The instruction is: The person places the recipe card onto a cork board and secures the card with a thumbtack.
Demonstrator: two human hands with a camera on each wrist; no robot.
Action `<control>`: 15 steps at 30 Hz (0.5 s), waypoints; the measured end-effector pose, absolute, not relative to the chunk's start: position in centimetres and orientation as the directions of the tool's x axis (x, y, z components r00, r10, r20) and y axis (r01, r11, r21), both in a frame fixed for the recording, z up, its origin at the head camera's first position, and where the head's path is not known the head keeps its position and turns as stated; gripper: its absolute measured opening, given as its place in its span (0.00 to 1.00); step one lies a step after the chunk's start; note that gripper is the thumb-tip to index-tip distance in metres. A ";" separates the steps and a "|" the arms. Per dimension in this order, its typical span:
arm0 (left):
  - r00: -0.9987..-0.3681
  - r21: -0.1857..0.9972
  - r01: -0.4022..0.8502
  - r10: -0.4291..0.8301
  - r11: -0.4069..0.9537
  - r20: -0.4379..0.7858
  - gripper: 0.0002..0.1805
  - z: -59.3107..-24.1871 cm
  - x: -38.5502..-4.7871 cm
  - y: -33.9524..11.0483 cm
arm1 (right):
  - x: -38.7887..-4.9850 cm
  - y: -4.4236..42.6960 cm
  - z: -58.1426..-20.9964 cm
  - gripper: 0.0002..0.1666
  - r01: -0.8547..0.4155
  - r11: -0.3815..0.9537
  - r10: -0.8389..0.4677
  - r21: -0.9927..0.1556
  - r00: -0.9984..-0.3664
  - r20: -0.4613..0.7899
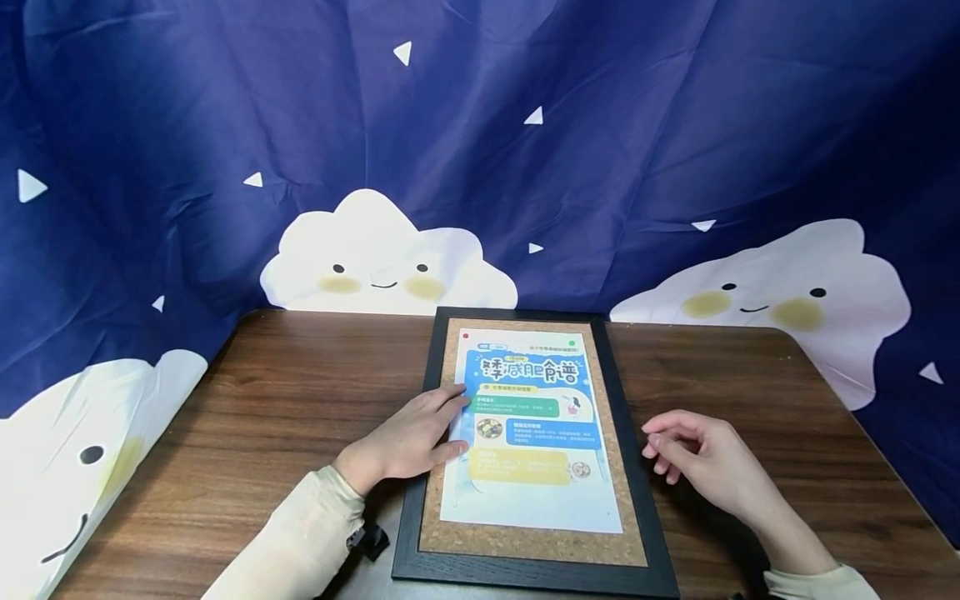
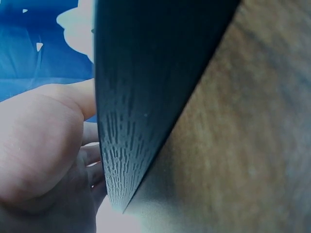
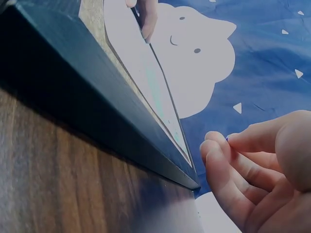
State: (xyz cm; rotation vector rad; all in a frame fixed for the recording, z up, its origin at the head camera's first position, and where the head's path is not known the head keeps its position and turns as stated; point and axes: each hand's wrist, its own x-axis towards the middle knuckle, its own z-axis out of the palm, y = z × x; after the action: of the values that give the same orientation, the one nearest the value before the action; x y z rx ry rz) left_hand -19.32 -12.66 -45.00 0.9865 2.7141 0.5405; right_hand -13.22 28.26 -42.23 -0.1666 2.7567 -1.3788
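A printed poster (image 1: pixel 532 508) lies on a cork board (image 1: pixel 540 546) inside a black frame (image 1: pixel 525 571). At its top corners sit a red thumbtack (image 1: pixel 466 336) and a green thumbtack (image 1: pixel 572 342). My left hand (image 1: pixel 412 435) rests across the frame's left side, its outstretched fingers and thumb on the poster's left edge. To the right of the frame, above the table, my right hand (image 1: pixel 705 458) pinches a tiny blue thing between thumb and forefinger. It looks like a blue thumbtack (image 3: pixel 228 139), mostly hidden by the fingertips.
The framed board lies on a brown wooden table (image 1: pixel 300 375), reaching towards its back edge. Behind hangs a dark blue curtain (image 1: pixel 465 125) with white clouds and triangles. A black strap piece (image 1: pixel 367 542) is at the left sleeve.
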 end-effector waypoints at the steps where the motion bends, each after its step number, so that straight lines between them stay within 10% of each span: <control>1: -0.756 0.405 0.576 0.651 0.710 -0.065 0.38 -45.0 -19.3 -12.7 | -13.2 28.2 -42.2 0.09 -0.063 0.601 -0.119 -0.797 -0.993 -0.011; 15: -0.762 0.416 0.563 0.643 0.715 -0.075 0.38 -44.9 -19.3 -12.7 | -13.2 27.5 -42.1 0.11 -0.114 0.549 -0.158 -0.828 -0.987 0.031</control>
State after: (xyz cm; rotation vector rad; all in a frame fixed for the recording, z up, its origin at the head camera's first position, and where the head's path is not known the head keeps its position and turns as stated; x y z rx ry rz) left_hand -19.29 -12.65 -44.90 0.9648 2.7064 0.5520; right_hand -13.25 27.52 -42.09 -0.2394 2.7236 -1.4495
